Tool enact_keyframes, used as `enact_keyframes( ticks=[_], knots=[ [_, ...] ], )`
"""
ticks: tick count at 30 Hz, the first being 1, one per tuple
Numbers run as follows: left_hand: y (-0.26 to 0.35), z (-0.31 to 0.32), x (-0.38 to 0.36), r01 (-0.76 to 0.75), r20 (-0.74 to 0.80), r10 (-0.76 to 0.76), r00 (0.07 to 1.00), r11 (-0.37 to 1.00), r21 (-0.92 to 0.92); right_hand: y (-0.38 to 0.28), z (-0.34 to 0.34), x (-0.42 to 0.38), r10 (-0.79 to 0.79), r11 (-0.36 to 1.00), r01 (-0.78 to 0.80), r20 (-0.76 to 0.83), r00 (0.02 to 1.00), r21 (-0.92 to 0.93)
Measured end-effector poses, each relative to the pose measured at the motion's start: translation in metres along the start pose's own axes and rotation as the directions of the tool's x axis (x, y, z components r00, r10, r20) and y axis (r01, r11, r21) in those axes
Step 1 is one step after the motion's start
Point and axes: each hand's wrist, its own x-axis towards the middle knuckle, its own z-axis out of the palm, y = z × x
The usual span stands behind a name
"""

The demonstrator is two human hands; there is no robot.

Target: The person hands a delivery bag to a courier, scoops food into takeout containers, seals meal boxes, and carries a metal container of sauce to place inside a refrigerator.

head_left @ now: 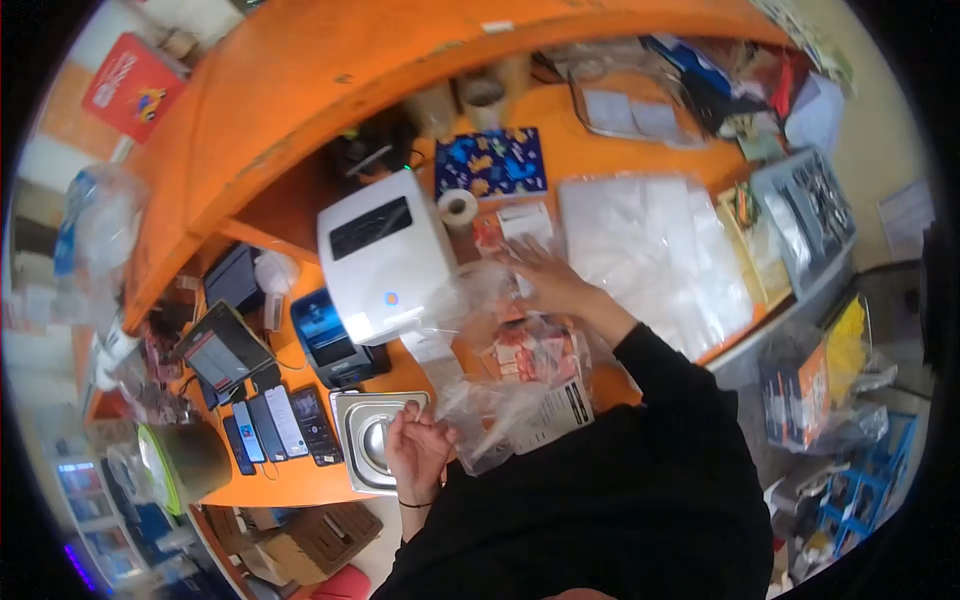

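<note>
My right hand (545, 275) is stretched over the table with its fingers spread. Its fingertips lie by a red packet (487, 235) and a white label card (524, 220). My left hand (417, 450) is raised near the table's front edge, palm up, with loosely curled fingers and nothing plainly in them. Beside it a crumpled clear plastic bag (485, 415) lies close to my body. Red-and-white packets (530, 352) in clear wrap rest between my arms, above a printed white sheet (553, 418). A paper strip (435, 358) hangs from the white label printer (385, 255).
To the right lies a stack of clear plastic bags (655, 250), with a grey-blue basket (815, 215) beyond. Several phones (285, 422) and a metal pan lid (350, 410) sit at left. A tape roll (457, 208) stands by the printer, under an orange shelf (400, 60).
</note>
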Motion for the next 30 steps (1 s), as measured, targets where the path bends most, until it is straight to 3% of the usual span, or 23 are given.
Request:
enact_keyframes(
  ticks=[4, 5, 6, 7, 8, 9, 11, 12, 14, 16, 18, 19, 21, 22, 23, 25, 26, 28, 30],
  knots=[
    [-0.001, 0.0, 0.002, -0.04, -0.149, 0.043, 0.988, 0.999, 0.026, 0.004, 0.0, -0.003, -0.008, 0.999, 0.009, -0.035, 0.999, 0.04],
    [-0.003, -0.001, 0.003, -0.057, -0.148, 0.072, 0.986, 0.993, 0.1, -0.005, -0.01, -0.01, -0.011, 0.998, 0.005, -0.099, 0.995, -0.056],
    [-0.004, -0.002, 0.004, -0.014, -0.175, 0.126, 0.976, 0.848, 0.531, -0.017, -0.024, -0.017, -0.01, 1.0, 0.011, -0.174, 0.985, 0.006],
    [-0.005, -0.005, 0.005, 0.049, -0.171, 0.185, 0.968, 0.526, 0.849, -0.027, -0.036, -0.024, -0.007, 0.998, 0.024, -0.25, 0.968, 0.065],
    [-0.007, -0.008, 0.005, 0.116, -0.136, 0.236, 0.962, 0.099, 0.988, -0.036, -0.046, -0.032, -0.001, 0.992, 0.042, -0.325, 0.946, 0.12],
    [-0.011, -0.012, 0.003, 0.201, -0.312, 0.15, 0.938, 0.498, 0.844, -0.044, -0.05, -0.046, 0.01, 0.949, 0.114, -0.389, 0.921, 0.293],
    [-0.016, -0.031, 0.008, 0.085, -0.084, -0.015, 0.996, 0.232, 0.969, -0.065, -0.071, -0.071, -0.043, 0.846, 0.064, -0.051, 0.998, 0.53],
    [-0.018, -0.037, 0.009, -0.004, 0.016, -0.121, 0.993, 0.101, 0.995, -0.075, -0.073, -0.081, -0.102, 0.778, 0.008, 0.113, 0.988, 0.628],
    [-0.027, -0.028, 0.014, -0.029, 0.048, -0.087, 0.995, 0.205, 0.978, -0.108, -0.048, -0.099, -0.044, 0.96, 0.017, 0.091, 0.995, 0.28],
    [-0.03, -0.004, 0.015, -0.032, 0.044, -0.042, 0.998, 0.267, 0.963, -0.119, -0.029, -0.106, 0.003, 0.994, -0.009, 0.058, 0.998, 0.107],
    [-0.042, -0.048, 0.028, -0.125, 0.105, 0.076, 0.992, 0.351, 0.928, -0.113, -0.009, -0.107, 0.034, 0.989, -0.038, 0.034, 0.999, 0.146],
    [-0.048, -0.063, 0.032, -0.173, 0.127, 0.141, 0.982, 0.392, 0.903, -0.103, 0.001, -0.11, 0.091, 0.942, -0.066, -0.06, 0.994, 0.329],
    [-0.059, -0.049, 0.026, -0.016, 0.023, -0.008, 1.0, 0.513, 0.858, -0.078, 0.009, -0.117, 0.2, 0.677, -0.093, -0.06, 0.978, 0.73],
    [-0.065, -0.044, 0.025, 0.066, -0.016, -0.093, 0.996, 0.558, 0.827, -0.065, 0.006, -0.116, 0.218, 0.439, -0.116, 0.019, 0.976, 0.891],
    [-0.072, -0.05, 0.024, 0.047, 0.024, -0.1, 0.995, 0.65, 0.759, -0.05, 0.006, -0.117, 0.253, 0.31, -0.105, 0.024, 0.967, 0.945],
    [-0.078, -0.047, 0.022, 0.1, 0.045, -0.207, 0.977, 0.64, 0.762, -0.028, 0.001, -0.118, 0.321, 0.036, -0.061, 0.046, 0.946, 0.997],
    [-0.081, -0.046, 0.022, 0.13, 0.055, -0.264, 0.963, 0.633, 0.763, -0.023, -0.004, -0.118, 0.36, -0.011, -0.021, 0.024, 0.933, 1.0],
    [-0.088, -0.051, 0.021, 0.034, 0.127, -0.258, 0.958, 0.541, 0.84, -0.023, -0.017, -0.116, 0.448, -0.1, 0.072, -0.02, 0.894, 0.992],
    [-0.091, -0.051, 0.02, -0.001, 0.156, -0.27, 0.95, 0.5, 0.866, -0.035, -0.028, -0.111, 0.56, -0.199, 0.007, 0.108, 0.821, 0.98]
  ],
)
